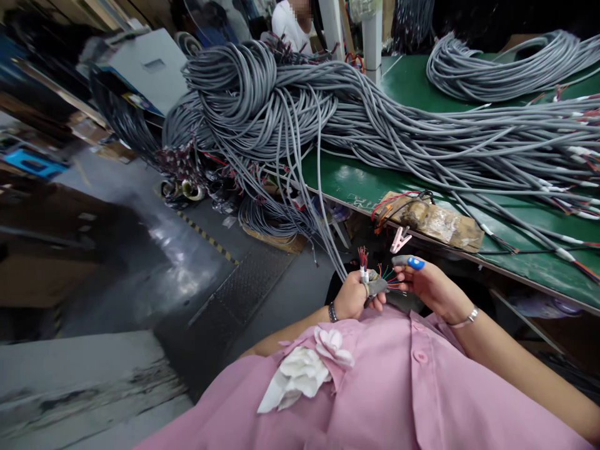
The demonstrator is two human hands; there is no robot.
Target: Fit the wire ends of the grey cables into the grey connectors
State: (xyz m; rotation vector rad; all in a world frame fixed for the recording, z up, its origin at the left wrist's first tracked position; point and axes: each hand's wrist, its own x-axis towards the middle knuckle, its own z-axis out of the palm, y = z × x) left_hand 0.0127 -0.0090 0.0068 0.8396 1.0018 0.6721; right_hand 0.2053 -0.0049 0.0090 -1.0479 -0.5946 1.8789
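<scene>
My left hand (pixel 357 295) is closed around a few grey cables (pixel 332 247), with grey covers on some of its fingers. From its grip stand white-sleeved ends with dark red wires (pixel 363 257). Thin coloured wires (pixel 388 279) fan out from the same grip to the right. Close to their tips is my right hand (pixel 434 289), its fingers bent but apart. One of those fingers wears a grey tip cover and a blue band (pixel 415 263). Whether the right fingertips touch the wires is hard to make out.
A heap of grey cables (pixel 253 106) lies across the green table (pixel 342 178) and hangs over its edge. A taped cardboard piece (pixel 434 219) with a pink clip (pixel 400 239) sits at the near edge. Behind the table is another person (pixel 291 28). A grey box-shaped machine (pixel 147 69) stands left.
</scene>
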